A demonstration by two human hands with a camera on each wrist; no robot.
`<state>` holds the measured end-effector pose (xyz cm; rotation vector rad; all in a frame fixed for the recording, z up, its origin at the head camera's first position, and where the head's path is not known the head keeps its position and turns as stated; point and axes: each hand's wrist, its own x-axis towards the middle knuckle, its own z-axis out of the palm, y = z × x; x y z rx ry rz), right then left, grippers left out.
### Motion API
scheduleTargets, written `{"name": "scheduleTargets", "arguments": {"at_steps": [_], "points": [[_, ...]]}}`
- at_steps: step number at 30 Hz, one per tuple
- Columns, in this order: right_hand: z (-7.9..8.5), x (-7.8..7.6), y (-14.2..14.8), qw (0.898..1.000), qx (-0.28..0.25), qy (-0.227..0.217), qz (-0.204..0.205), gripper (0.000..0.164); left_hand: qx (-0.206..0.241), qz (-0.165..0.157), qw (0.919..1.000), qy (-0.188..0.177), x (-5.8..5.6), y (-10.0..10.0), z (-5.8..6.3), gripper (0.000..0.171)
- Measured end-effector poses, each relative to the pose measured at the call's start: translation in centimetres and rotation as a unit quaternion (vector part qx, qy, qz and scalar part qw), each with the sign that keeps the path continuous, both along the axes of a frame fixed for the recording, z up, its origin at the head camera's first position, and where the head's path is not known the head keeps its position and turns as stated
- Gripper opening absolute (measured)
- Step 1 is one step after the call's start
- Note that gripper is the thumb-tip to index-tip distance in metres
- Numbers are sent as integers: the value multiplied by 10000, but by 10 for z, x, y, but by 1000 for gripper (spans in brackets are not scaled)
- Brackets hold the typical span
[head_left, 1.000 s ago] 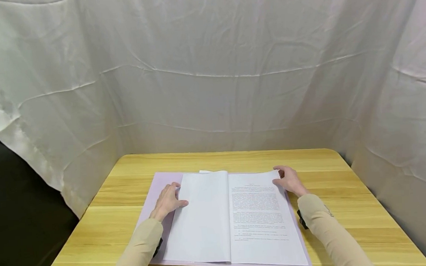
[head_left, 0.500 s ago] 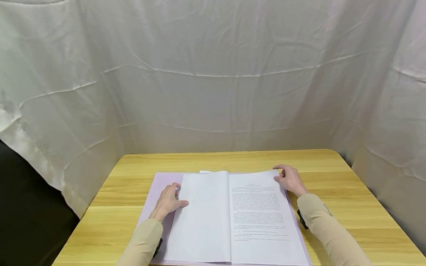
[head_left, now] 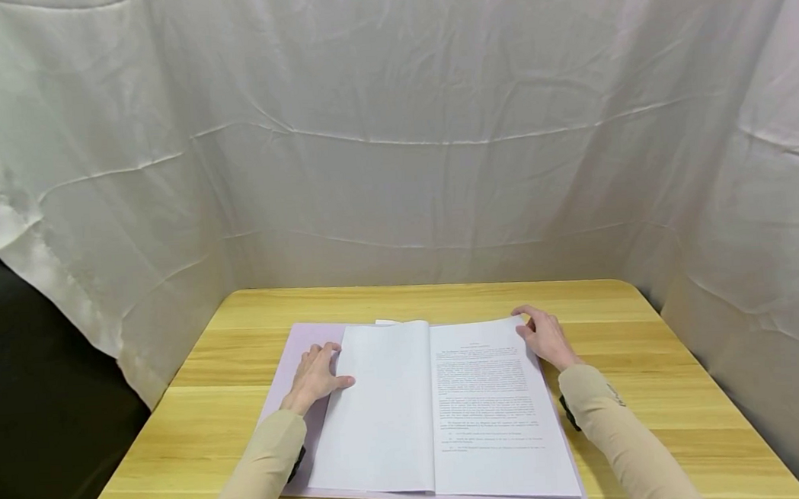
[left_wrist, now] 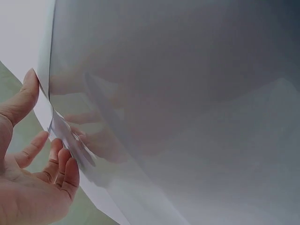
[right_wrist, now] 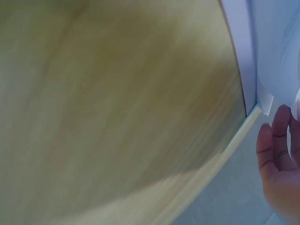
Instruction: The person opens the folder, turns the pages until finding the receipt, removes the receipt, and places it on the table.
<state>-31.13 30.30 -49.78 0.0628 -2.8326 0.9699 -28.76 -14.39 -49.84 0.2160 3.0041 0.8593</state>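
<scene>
"Folder position, please?"

"The lilac folder [head_left: 312, 339] is lying flat on the wooden table [head_left: 178, 446]. A blank sheet [head_left: 382, 411] is covering much of its left half; a printed sheet [head_left: 487, 404] is facing up on the right."

"And the hands?"

"The right hand [head_left: 546, 340] is pinching the far right corner of the printed sheet between thumb and fingers. The right wrist view is showing the paper bowing beside the fingertips [right_wrist: 281, 115]; how far it is rising, I cannot tell. The left hand [head_left: 313, 377] is resting at the outer edge of the blank sheet, thumb parted from loosely bent fingers, and is not visibly pinching anything."

"Which relation is mattering most?"

"In my judgement, that of the held corner to the rest of the printed sheet. From the right hand's grip, the sheet is extending leftward to the middle of the folder and back toward the person. Its long axis is running from far to near, slightly slanted."

"Nearer hand?"

"The right hand is touching it. The left hand is staying well apart, the blank sheet lying between."
</scene>
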Motion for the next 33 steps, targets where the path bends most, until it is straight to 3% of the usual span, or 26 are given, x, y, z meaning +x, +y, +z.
{"name": "scheduleTargets", "arguments": {"at_steps": [12, 21, 25, 29, 33], "points": [[-1, 1, 0, 9993, 236, 279, -75, 15, -153, -32, 9999, -12, -1, -1, -2, 70], [0, 5, -1, 9988, 120, 422, -216, 21, -144, -27, 9999, -1, 1, 1, 2, 71], [4, 10, -2, 9996, -123, 233, 142, 30, 12, -52, 10000, 34, 2, 0, 1, 69], [10, 16, -2, 9958, -481, -265, 727, 51, 51, -126, 9997, 199, 2, -2, 0, 67], [13, 22, 0, 9870, -953, -858, 965, 72, 191, -78, 9998, -50, 2, -2, 2, 68]]}}
